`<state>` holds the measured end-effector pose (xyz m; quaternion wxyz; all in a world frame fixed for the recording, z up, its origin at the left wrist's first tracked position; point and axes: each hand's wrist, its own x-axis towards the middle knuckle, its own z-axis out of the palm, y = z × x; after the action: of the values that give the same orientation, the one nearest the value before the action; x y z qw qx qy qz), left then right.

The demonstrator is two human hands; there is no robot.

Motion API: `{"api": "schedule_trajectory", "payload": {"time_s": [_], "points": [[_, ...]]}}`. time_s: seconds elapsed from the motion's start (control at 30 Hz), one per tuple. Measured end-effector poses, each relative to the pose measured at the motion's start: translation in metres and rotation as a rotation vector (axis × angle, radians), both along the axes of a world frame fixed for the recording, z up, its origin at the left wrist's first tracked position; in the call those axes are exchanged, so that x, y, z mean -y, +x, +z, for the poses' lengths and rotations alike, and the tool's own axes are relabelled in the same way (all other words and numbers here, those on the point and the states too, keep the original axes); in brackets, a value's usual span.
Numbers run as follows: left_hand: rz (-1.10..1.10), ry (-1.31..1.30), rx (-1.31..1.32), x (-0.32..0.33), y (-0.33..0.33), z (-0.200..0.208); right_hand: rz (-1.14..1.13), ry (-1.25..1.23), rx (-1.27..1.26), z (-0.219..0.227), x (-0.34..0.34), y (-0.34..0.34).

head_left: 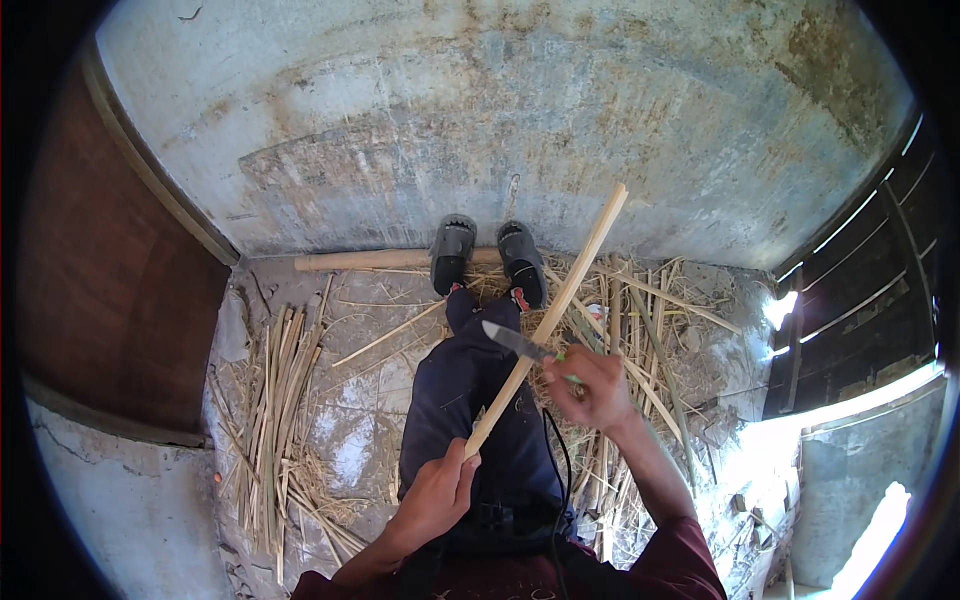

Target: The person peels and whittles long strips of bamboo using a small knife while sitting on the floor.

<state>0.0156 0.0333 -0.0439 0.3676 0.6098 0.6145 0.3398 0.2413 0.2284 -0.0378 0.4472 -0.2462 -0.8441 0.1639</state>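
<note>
My left hand (437, 494) is closed around the near end of a pale split bamboo strip (590, 248), which slants up and away to the right over my legs. In my right hand (594, 390) is a knife (513, 339) with a green handle, most of it hidden by my fingers. The blade points to the left and crosses the strip near its middle. Whether the edge touches the strip or lies just above it, I cannot tell.
Bundles of bamboo strips (270, 420) lie left on the floor, with more strips (655, 340) and shavings to the right. A bamboo pole (365, 260) lies along the stained wall (500, 130), by my grey sandals (455, 240). A dark cable (566, 455) hangs beside my right leg.
</note>
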Motion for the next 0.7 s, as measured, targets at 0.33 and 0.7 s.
{"api": "schedule_trajectory", "payload": {"time_s": [0.33,0.7], "points": [[0.004,-0.14,-0.047,0.006,0.0,0.005,-0.131,0.012,-0.017,0.001,-0.023,0.008],[-0.039,-0.109,-0.132,0.007,0.001,0.015,-0.035,0.051,-0.042,0.009,-0.037,0.014]]}}
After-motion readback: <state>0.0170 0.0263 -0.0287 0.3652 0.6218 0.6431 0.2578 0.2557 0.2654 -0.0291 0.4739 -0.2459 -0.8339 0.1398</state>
